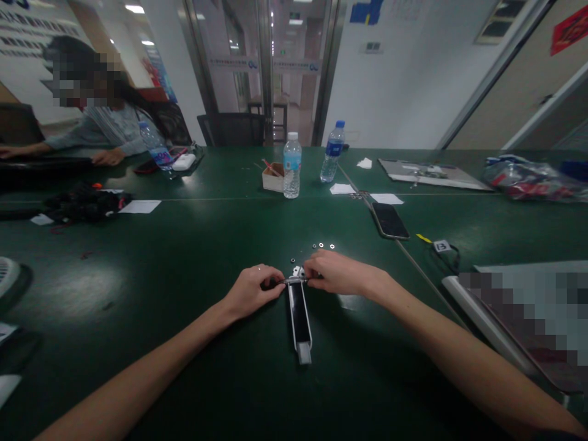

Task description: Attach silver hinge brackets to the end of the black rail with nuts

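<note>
A long, narrow device (300,315) with a white frame and a dark inset lies on the green table, its pale tab pointing toward me. Across its far end runs a thin metal rod (295,280). My left hand (255,289) is closed in a pinch at the left end of that rod. From the other side, my right hand (337,271) pinches at the right end, its fingers partly hiding the small metal parts (298,270) there. Several small ring-shaped washers (321,245) lie just beyond my hands, one of them close to the device's far end.
Bottles (292,165) and a small box (274,176) stand farther back. A phone (390,220) lies to the right, beyond a laptop (523,318). Dark tangled gear (85,202) sits at left. Another person (110,122) works at the far left.
</note>
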A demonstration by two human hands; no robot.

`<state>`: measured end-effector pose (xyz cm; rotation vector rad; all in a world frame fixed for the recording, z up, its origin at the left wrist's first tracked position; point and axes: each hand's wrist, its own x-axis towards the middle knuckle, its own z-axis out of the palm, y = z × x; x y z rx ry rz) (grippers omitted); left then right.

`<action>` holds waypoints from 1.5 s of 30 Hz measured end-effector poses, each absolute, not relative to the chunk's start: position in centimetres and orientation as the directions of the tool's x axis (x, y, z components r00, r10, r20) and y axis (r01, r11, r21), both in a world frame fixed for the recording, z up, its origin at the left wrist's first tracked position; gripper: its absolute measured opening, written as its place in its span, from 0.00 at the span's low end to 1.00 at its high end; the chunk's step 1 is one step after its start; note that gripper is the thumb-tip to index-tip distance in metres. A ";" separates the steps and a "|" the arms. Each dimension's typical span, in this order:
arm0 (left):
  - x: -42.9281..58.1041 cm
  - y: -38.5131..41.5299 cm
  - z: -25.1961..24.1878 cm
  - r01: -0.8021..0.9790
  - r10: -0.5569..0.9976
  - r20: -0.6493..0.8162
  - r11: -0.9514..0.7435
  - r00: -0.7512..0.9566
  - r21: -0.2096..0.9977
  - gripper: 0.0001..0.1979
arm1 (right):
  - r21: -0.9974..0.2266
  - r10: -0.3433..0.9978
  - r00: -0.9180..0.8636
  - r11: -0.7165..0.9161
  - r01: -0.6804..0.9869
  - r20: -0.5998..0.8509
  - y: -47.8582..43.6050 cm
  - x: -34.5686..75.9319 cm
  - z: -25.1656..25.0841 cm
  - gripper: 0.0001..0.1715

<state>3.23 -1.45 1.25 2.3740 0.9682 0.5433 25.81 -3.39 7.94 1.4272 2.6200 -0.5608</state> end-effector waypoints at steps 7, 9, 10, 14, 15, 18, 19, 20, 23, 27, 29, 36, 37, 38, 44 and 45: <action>3.2 -1.5 1.3 0.530 0.734 0.148 -0.599 0.662 0.600 0.08 | -0.298 0.779 -0.563 0.488 0.820 -0.276 -3.3 26.0 8.1 0.05; 3.1 -1.4 1.2 0.527 0.735 0.144 -0.593 0.663 0.609 0.08 | -0.308 0.784 -0.548 0.466 0.829 -0.291 -3.1 26.5 8.4 0.06; 3.1 -1.4 1.1 0.523 0.734 0.143 -0.592 0.664 0.613 0.08 | -0.305 0.795 -0.531 0.449 0.840 -0.293 -2.9 26.9 8.5 0.06; 2.9 -1.3 1.0 0.507 0.725 0.148 -0.597 0.672 0.622 0.09 | -0.265 0.863 -0.442 0.379 0.887 -0.244 -2.4 28.9 9.4 0.11; 2.9 -1.3 1.1 0.503 0.723 0.150 -0.598 0.674 0.623 0.09 | -0.263 0.873 -0.427 0.365 0.893 -0.238 -2.2 29.4 9.7 0.12; 2.9 -1.3 1.1 0.494 0.717 0.155 -0.604 0.680 0.626 0.10 | -0.246 0.893 -0.373 0.313 0.917 -0.252 -1.9 30.8 10.3 0.12; 2.9 -1.3 1.1 0.492 0.715 0.157 -0.606 0.681 0.625 0.10 | -0.228 0.902 -0.349 0.295 0.928 -0.253 -1.8 31.2 10.3 0.12; 2.9 -1.3 1.1 0.491 0.713 0.157 -0.608 0.683 0.624 0.10 | -0.206 0.912 -0.326 0.279 0.938 -0.249 -1.6 31.5 10.2 0.12; 2.9 -1.3 1.0 0.489 0.712 0.161 -0.610 0.683 0.624 0.10 | -0.156 0.930 -0.289 0.258 0.954 -0.229 -1.0 31.9 9.4 0.12; 2.9 -1.3 1.0 0.484 0.712 0.162 -0.608 0.683 0.629 0.11 | -0.199 0.908 -0.313 0.265 0.944 -0.279 -0.8 31.5 8.4 0.12; 2.9 -1.3 1.1 0.491 0.714 0.157 -0.607 0.683 0.625 0.11 | -0.234 0.877 -0.332 0.261 0.936 -0.349 -1.0 30.8 8.3 0.13; 2.9 -1.4 1.0 0.507 0.708 0.149 -0.620 0.690 0.599 0.11 | -0.196 0.847 -0.321 0.260 0.945 -0.424 -2.2 28.5 8.4 0.09; 2.9 -1.4 1.0 0.501 0.703 0.151 -0.624 0.695 0.599 0.11 | -0.209 0.849 -0.324 0.257 0.944 -0.418 -2.3 28.2 8.5 0.09; 2.9 -1.3 1.0 0.495 0.697 0.154 -0.629 0.700 0.600 0.11 | -0.228 0.850 -0.325 0.249 0.941 -0.415 -2.5 28.0 8.5 0.10; 2.9 -1.4 1.1 0.480 0.681 0.162 -0.645 0.714 0.594 0.10 | -0.345 0.830 -0.348 0.204 0.916 -0.435 -3.4 27.1 8.5 0.13; 2.9 -1.4 1.1 0.468 0.670 0.163 -0.651 0.724 0.598 0.10 | -0.365 0.826 -0.362 0.208 0.908 -0.431 -3.5 27.1 8.5 0.13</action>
